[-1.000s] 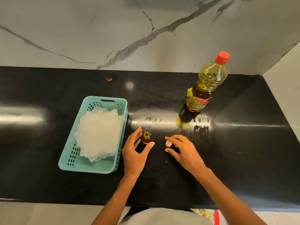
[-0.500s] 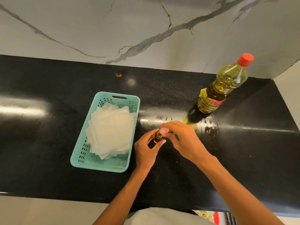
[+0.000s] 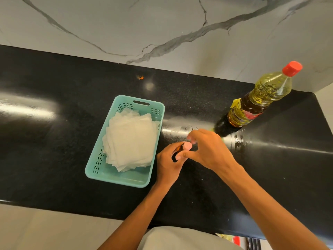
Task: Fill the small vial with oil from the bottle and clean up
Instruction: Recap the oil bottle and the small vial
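Vial [image 3: 179, 149]: just beside the basket's [image 3: 118, 177] right long wall, at mid-length. Long axis roughly upright, pink cap [image 3: 187, 145] end up, leaning slightly away from the basket.

Left hand [image 3: 167, 163]: fingers curled round the amber body, gripping it from the basket side. Right hand [image 3: 209, 148]: thumb and forefinger pinch the pink cap, other fingers curled above it.

Hard to make out: most of the vial is covered by both hands and only a sliver of amber shows. We cannot tell whether its base meets the desk [image 3: 54, 141], nor whether the cap is fully seated. Its fill level is hidden.

Basket: a stack of white paper sheets [image 3: 131, 139] lies inside.

Bottle [image 3: 259, 98]: well apart from the basket, to the right and further back. It stands with its red cap [image 3: 292, 68] on top. Its dark base blurs into its reflection.

Room: wide bare desk left of the basket, and a glare-streaked strip between basket and bottle. The desk's front edge runs near the basket's near end. The marble wall [image 3: 162, 24] closes the back.
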Demonstrator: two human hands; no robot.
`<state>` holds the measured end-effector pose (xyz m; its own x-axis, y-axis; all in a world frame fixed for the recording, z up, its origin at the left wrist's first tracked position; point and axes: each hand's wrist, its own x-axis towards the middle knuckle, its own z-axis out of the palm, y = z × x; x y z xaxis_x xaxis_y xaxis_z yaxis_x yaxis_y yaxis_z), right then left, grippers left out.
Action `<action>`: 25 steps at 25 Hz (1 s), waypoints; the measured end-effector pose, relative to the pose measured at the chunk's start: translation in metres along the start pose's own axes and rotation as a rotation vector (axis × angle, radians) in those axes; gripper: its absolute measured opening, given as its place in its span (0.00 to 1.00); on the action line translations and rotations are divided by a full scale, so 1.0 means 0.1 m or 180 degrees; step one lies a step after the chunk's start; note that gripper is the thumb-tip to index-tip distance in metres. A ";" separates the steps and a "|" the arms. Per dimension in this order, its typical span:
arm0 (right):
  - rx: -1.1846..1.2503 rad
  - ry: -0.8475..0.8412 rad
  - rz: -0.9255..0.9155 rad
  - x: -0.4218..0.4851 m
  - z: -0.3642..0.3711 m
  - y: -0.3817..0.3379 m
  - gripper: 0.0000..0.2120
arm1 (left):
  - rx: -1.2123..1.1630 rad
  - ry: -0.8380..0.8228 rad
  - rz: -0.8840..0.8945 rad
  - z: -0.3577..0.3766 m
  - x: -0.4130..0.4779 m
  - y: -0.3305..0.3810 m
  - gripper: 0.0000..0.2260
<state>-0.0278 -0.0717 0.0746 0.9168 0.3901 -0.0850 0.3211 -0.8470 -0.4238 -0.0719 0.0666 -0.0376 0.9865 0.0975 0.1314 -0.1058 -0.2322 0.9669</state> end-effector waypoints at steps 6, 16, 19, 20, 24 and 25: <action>0.0154 -0.0011 -0.0673 -0.04 -0.03 0.04 0.08 | -0.0182 -0.0058 -0.0115 0.00 -0.01 -0.01 0.15; 0.0549 -0.0195 -0.0463 -0.08 -0.05 0.09 0.21 | -0.0146 -0.0058 -0.0089 0.04 -0.02 -0.04 0.18; 0.0198 0.0065 -0.0497 -0.05 -0.04 0.04 0.08 | -0.0186 -0.0114 -0.0138 0.03 -0.01 -0.03 0.17; -0.0067 0.0116 -0.0293 -0.04 -0.02 0.00 0.14 | -0.0146 -0.0113 -0.0110 0.02 -0.01 -0.03 0.16; 0.0041 0.0019 0.0022 -0.05 -0.04 -0.02 0.31 | 0.0085 -0.0054 0.0040 0.03 0.00 -0.03 0.14; 0.0284 -0.0165 -0.0115 -0.05 -0.09 -0.02 0.31 | 0.0036 -0.0051 0.0002 0.03 0.00 -0.03 0.14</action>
<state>-0.0306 -0.0749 0.0837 0.8907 0.4400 -0.1137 0.3293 -0.7973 -0.5059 -0.0707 0.0641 -0.0412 0.9884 0.0817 0.1282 -0.1050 -0.2433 0.9643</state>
